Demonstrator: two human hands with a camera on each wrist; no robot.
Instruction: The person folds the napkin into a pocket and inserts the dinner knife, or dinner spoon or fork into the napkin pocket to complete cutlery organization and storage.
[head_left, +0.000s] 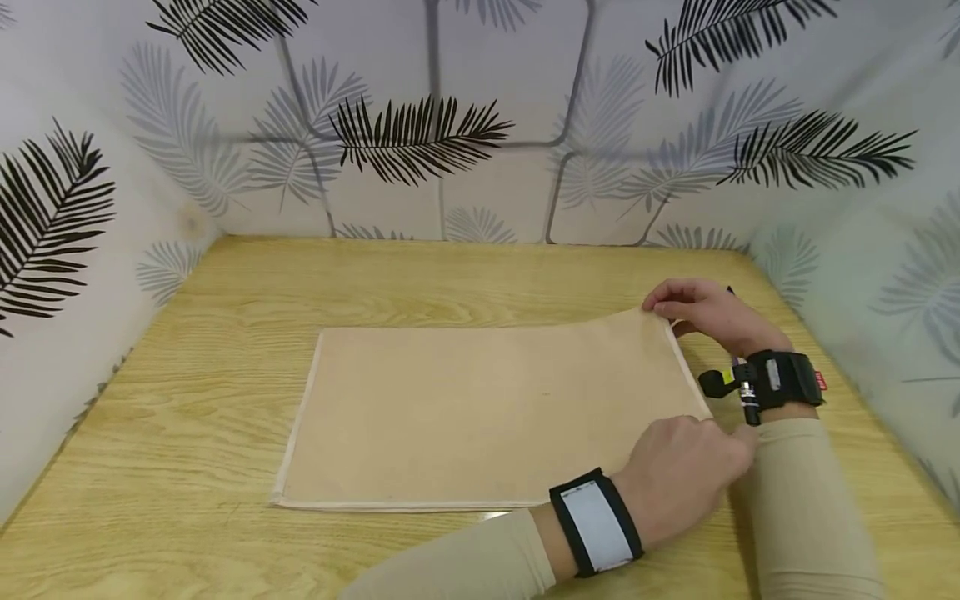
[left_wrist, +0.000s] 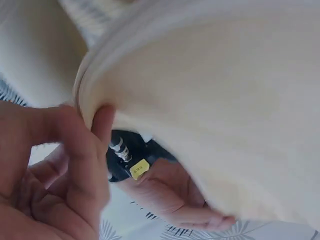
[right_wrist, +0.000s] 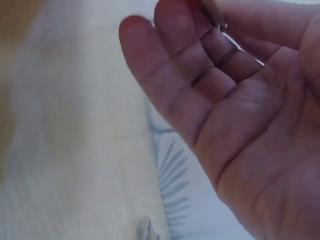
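A beige rectangular cloth (head_left: 465, 408) with pale stitched edges lies on the wooden table, its right end lifted. At its far right corner my right hand (head_left: 716, 317) pinches the fabric between thumb and fingers. My left hand (head_left: 678, 475) crosses over the near right part and hides that corner in the head view. Seen from the left wrist, the left hand (left_wrist: 60, 175) pinches the hemmed edge of the raised cloth (left_wrist: 225, 100), and the right hand (left_wrist: 170, 195) shows beyond it. In the right wrist view the right hand's (right_wrist: 240, 115) other fingers extend loosely.
The wood-grain table (head_left: 150, 417) extends around the cloth on every side. A pale leaf-patterned curtain (head_left: 480, 192) hangs along the back and both sides. Black straps with small devices (head_left: 780, 383) sit on the wrists.
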